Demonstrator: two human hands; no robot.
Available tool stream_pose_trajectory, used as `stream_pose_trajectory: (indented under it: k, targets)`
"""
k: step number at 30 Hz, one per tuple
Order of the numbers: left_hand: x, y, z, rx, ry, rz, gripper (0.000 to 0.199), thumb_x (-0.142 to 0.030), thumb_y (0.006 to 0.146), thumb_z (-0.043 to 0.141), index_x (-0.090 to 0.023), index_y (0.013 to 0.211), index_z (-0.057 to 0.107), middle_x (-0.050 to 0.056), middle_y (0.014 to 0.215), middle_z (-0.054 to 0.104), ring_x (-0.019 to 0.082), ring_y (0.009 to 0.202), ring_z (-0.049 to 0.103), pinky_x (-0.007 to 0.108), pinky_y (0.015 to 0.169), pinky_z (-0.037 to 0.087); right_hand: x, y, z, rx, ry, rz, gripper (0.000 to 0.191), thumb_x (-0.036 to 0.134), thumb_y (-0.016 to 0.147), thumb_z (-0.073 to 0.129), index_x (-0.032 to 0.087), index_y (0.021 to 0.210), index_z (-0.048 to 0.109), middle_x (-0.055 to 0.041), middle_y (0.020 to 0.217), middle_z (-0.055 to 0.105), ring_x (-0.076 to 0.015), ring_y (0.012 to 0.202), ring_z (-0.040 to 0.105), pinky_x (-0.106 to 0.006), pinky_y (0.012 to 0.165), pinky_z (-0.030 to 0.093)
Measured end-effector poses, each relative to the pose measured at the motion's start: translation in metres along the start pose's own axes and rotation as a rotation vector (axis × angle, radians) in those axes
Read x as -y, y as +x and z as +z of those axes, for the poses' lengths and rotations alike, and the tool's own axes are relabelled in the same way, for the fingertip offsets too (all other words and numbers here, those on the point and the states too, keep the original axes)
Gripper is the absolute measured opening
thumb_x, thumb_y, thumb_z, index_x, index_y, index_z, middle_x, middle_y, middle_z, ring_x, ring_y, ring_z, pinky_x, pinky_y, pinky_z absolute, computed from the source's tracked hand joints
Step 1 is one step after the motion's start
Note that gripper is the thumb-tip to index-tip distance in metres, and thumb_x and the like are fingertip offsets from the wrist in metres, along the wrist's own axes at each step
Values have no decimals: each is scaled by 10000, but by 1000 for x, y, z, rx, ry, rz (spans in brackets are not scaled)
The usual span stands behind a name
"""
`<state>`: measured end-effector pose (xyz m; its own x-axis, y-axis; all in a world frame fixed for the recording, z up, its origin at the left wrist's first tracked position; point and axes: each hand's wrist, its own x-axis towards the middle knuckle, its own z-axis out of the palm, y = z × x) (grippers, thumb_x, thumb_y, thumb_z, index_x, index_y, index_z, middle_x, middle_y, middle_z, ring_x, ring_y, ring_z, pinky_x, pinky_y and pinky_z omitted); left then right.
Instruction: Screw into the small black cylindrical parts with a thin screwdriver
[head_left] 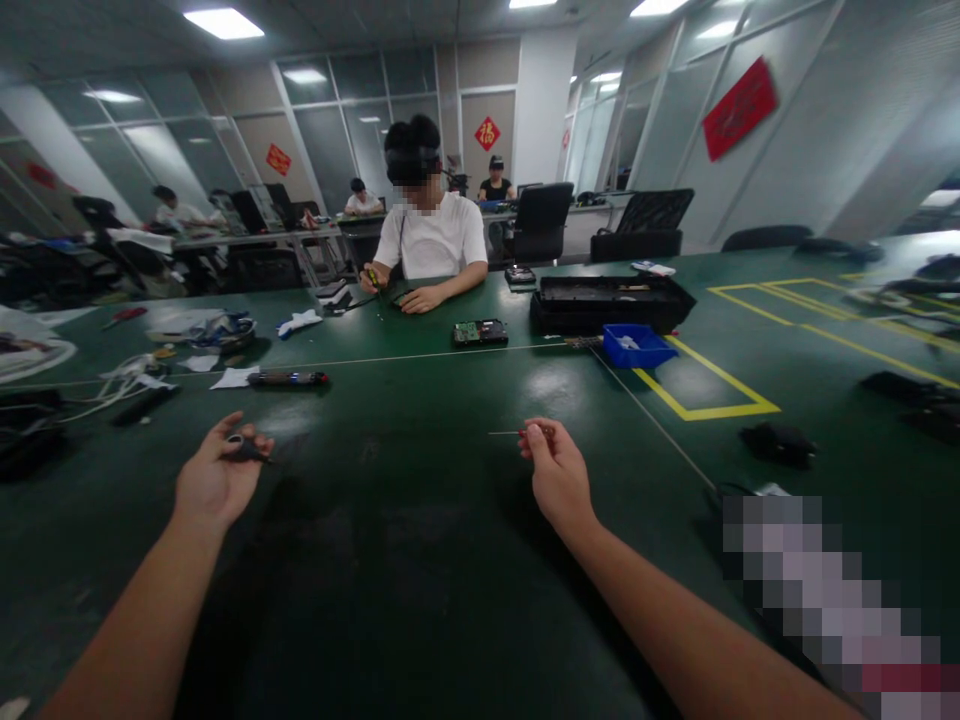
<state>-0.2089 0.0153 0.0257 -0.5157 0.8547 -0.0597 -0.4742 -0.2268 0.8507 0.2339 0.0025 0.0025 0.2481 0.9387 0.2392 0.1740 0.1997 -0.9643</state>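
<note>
On the left, my left hand (217, 480) is raised over the green table (360, 560), palm up, with its fingers curled round a small dark object (244, 450) that has a round end and a narrow tip. My right hand (556, 470) is to the right of the middle, closed on a thin screwdriver (504, 433). Its slender metal shaft points left, and its reddish handle is mostly hidden by the fingers. The two hands are well apart. Beyond my left hand lies a dark cylindrical tool (289, 379) with a red tip.
Across the table sits a person in a white shirt (442, 235), holding a yellow-and-black tool. Between us lies a green circuit board device (480, 332). A black case (611, 305) and blue tray (637, 346) stand back right. White cables (124, 378) lie left.
</note>
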Motion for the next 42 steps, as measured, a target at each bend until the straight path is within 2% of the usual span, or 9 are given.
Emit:
stream_pose_trajectory:
  k: [6,12,15,21,26,29,33,38,42]
  targets:
    - [3,5,-1,-33,-34,-8,316,-16,742,536,-166,1002,634,44,817,574,168,715,566,354,773,525,4,0,1,9,-3,4,391,567,940,535,206,1041,647,-68,910,697,-216,809,648,-385,782,511]
    - [-1,-5,18,-69,-22,23,387,23,678,484,-167,987,619,41,792,564,161,689,561,306,711,506,10,-1,-2,57,-69,7,389,568,967,500,213,1026,647,-37,809,673,-202,739,633,-359,719,487]
    - [-4,-20,38,-17,-9,48,406,7,641,495,-171,985,617,36,789,547,153,685,557,270,687,509,6,0,-1,55,-36,-13,377,545,961,516,201,1058,637,-41,825,674,-196,728,631,-352,709,493]
    - [1,-59,92,233,-14,-19,342,-70,690,520,-147,1005,627,45,785,546,160,712,559,300,730,531,-1,1,1,45,-1,-34,365,526,957,525,202,1089,629,-45,853,674,-201,769,637,-360,740,506]
    - [27,-104,143,385,62,-79,368,-85,716,546,-147,1074,604,42,811,577,157,742,560,284,736,493,4,-1,0,87,-43,-79,369,550,970,498,217,1024,647,-36,812,667,-199,756,633,-352,737,492]
    - [49,-126,161,481,139,-105,413,-87,711,537,-149,1117,582,35,825,582,154,753,555,276,734,457,4,-3,-1,107,-93,-90,350,535,960,517,218,1020,651,-34,797,662,-201,730,626,-351,715,486]
    - [82,-134,160,603,342,-40,391,-129,760,497,-157,1143,572,37,873,577,166,804,553,306,790,439,1,-3,-2,132,-69,-57,314,484,962,515,218,1083,629,-33,823,664,-203,745,630,-356,721,495]
    - [114,-124,141,741,897,200,563,-70,750,571,-182,1296,494,69,1099,590,208,1007,580,368,939,446,0,-3,3,200,-79,-53,246,435,948,548,229,1057,626,-28,878,681,-203,816,650,-355,767,498]
    - [121,-120,134,779,1087,368,386,-106,867,567,-184,1245,553,96,1213,607,234,1130,577,410,1022,446,6,-6,5,275,-123,-63,265,439,951,553,220,1059,655,-34,878,699,-199,809,662,-346,756,496]
